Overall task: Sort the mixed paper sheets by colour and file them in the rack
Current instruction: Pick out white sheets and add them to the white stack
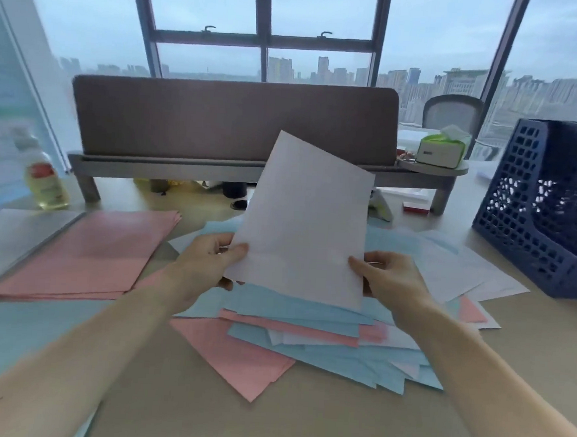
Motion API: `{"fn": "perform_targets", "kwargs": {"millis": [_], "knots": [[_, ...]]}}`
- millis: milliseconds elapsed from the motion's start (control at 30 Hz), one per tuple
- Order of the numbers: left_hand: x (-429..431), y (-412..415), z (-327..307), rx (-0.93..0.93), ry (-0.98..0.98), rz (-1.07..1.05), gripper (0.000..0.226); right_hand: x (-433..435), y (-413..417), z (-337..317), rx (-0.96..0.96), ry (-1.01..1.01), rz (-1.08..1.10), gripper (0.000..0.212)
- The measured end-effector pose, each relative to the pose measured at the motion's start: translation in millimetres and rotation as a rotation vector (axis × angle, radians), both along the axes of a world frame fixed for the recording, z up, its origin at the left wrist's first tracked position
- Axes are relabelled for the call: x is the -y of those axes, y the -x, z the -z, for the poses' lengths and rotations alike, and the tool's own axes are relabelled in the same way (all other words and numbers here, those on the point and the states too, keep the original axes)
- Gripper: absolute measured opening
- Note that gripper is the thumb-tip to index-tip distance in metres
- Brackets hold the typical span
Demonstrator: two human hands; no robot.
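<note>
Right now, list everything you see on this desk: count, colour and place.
white sheet: one, white, held above the mixed pile
mixed pile: many sheets, blue, pink, white, desk centre
pink stack: one, pink, desk left
file rack: one, dark blue, desk right
divider: one, brown, behind papers
bottle: one, yellowish, far left
tissue box: one, green-white, right shelf
chair: one, grey, beyond divider
left hand: one, pinching the sheet's left edge
right hand: one, pinching its right edge

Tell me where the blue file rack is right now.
In the head view the blue file rack stands at the right edge of the desk, just right of the mixed paper pile, with the tissue box behind it.
</note>
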State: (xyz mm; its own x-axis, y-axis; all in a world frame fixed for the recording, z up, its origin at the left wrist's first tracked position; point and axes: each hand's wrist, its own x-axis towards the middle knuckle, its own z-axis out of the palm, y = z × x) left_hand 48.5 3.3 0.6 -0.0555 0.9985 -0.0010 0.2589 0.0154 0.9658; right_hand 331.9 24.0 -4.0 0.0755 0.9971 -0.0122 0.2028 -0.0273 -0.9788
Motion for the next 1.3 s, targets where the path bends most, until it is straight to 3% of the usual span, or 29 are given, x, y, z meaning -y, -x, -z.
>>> {"fn": "perform_targets", "kwargs": {"millis": [167, 533, 733, 833, 933, 1000, 1067, 1200, 1300], "knots": [[33.0, 92.0, 0.6, -0.114, 0.063, -0.155, 0.021, -4.5, 92.5, 5.3, 0.105, -0.07, -0.121, 0.017], [91.3, 351.9, 5.3, -0.007, 0.086, -0.64, 0.014, -2.5, 304.2, 17.1, 0.21, -0.069, -0.445, 0.019], [88.5, 446.5, 15.1, -0.09, 0.154, -0.635, 0.017, -11.4, 401.4, 21.0, 0.278, -0.138, -0.533, 0.012], [83.7, 478.5, 19.3, -0.105, 0.152, -0.63, 0.019, -12.6, 457.0, 12.4, 0.297, -0.125, -0.598, 0.023], [80.2, 506.8, 22.0, -0.148, 0.168, -0.653, 0.017, -10.8, 510.8, 5.6, 0.267, 0.021, -0.675, 0.04], [78.2, 524.5, 24.2, -0.201, 0.176, -0.662, 0.014, -13.6, 539.5, 6.2, 0.179, 0.126, -0.659, 0.04], [77.4, 540.9, 27.2, -0.293, 0.192, -0.669, 0.017, -19.2, 561.7, 10.7, 0.147, 0.17, -0.645, 0.026], [76.6, 564.9, 35.5, -0.517, 0.207, -0.653, 0.035, -28.4, 589.3, 24.7, 0.265, 0.225, -0.647, 0.011], [75.9, 562.4, 35.3, -0.728, 0.193, -0.649, 0.023, -33.0, 599.2, 33.7, 0.303, 0.247, -0.641, 0.011]]}}
